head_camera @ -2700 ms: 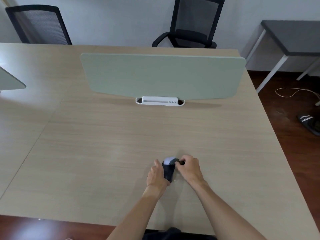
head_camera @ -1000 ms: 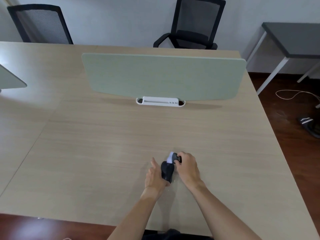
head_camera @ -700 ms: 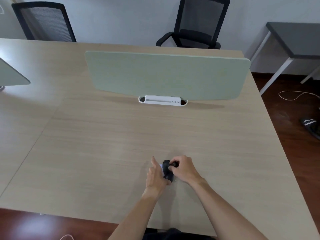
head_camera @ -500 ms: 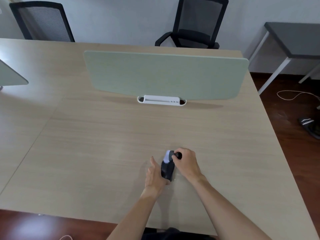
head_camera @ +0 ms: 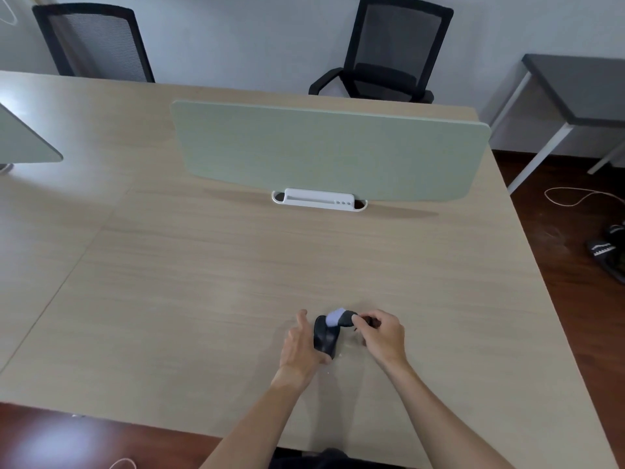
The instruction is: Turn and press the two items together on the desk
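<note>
The right hand has slid out to the right since half a second ago, dragging the free end of the dark sock with it, so the pale lilac toe patch now arches up clear of the bundle instead of lying tucked against it. The sock sits on the wooden desk, well in front of the white base of the green divider screen, and slightly right of that base. The left hand stands on its edge against the left side of the bundle, fingers mostly straight and thumb up, bracing rather than clasping; its fingertips are hidden under the fabric, so how far they curl I cannot tell. The right hand is closed in a pinch, thumb and forefinger nipping the dark cuff end just right of the lilac patch. By the look of it this is a light, limp, knitted thing: it sags between the hands, holds no shape of its own and should stretch before it tears. Nothing fragile, nothing slippery, though a roll like this will likely spring loose if let go. The best purchase seems to be where the hands are, one flat against the bundle's body, the other pinching the loose hem. Beyond the divider stand two black mesh chairs; off the desk's right edge lie dark slippers on the floor.
</note>
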### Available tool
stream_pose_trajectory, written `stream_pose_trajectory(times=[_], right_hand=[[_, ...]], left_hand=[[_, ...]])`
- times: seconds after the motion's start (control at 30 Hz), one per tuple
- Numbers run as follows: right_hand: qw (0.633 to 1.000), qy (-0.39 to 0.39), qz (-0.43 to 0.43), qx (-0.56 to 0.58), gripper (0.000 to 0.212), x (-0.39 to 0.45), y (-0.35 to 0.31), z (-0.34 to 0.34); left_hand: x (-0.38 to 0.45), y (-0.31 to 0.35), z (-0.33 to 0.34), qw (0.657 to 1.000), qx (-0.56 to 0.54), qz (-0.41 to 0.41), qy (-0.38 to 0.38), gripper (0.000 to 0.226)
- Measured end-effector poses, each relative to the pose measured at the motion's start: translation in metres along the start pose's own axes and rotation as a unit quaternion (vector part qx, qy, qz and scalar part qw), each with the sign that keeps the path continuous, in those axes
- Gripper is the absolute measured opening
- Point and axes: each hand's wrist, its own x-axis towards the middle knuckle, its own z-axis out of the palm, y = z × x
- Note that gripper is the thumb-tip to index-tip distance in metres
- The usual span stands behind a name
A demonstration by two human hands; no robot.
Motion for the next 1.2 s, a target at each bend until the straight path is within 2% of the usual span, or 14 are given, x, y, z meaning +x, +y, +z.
stream_pose_trajectory(times=[0.13,0.2,0.3,0.4,0.5,0.6,0.67,0.77,0.87,0.93,1.03,1.2], right_hand=[[0.996,-0.035,0.079,-0.034,0.014,-0.005,0.006,-0.001],[0.995,-0.029,0.072,-0.056,0.008,-0.002,0.003,-0.004],[0.994,-0.013,0.020,-0.108,0.010,0.004,-0.006,-0.009],[0.996,0.011,-0.028,-0.082,0.010,0.003,-0.015,-0.008],[1.000,-0.021,0.002,-0.014,0.005,-0.001,-0.018,-0.003],[0.996,-0.074,0.021,-0.035,0.002,-0.007,-0.007,0.001],[0.996,-0.067,0.012,-0.063,0.001,-0.010,0.002,0.000],[0.994,-0.041,-0.001,-0.102,0.008,-0.011,0.013,-0.005],[0.999,-0.022,0.009,-0.048,0.004,-0.011,0.012,-0.009],[0.998,-0.061,0.015,-0.013,0.005,-0.014,0.010,-0.008],[0.995,-0.092,0.011,-0.038,0.005,-0.020,0.011,0.000],[0.993,-0.025,-0.025,-0.110,0.007,-0.022,0.021,0.000]], left_hand=[[-0.002,-0.001,0.000,0.999,0.026,0.021,-0.010,0.086],[-0.002,-0.001,0.000,0.998,0.043,0.032,-0.015,0.075],[0.001,0.001,-0.005,0.997,0.070,0.028,-0.026,0.076],[0.005,0.003,-0.008,0.995,0.081,0.027,-0.046,0.074],[0.009,0.006,-0.008,0.986,0.152,0.038,-0.058,0.062],[0.011,0.011,-0.005,0.967,0.239,0.065,-0.061,0.055],[0.013,0.013,-0.003,0.957,0.271,0.080,-0.064,0.058],[0.017,0.012,-0.002,0.953,0.281,0.083,-0.071,0.060],[0.018,0.012,-0.001,0.953,0.284,0.078,-0.071,0.060],[0.018,0.013,-0.001,0.954,0.283,0.078,-0.068,0.057],[0.018,0.014,-0.004,0.957,0.272,0.072,-0.073,0.051],[0.022,0.014,-0.011,0.970,0.222,0.062,-0.077,0.049]])
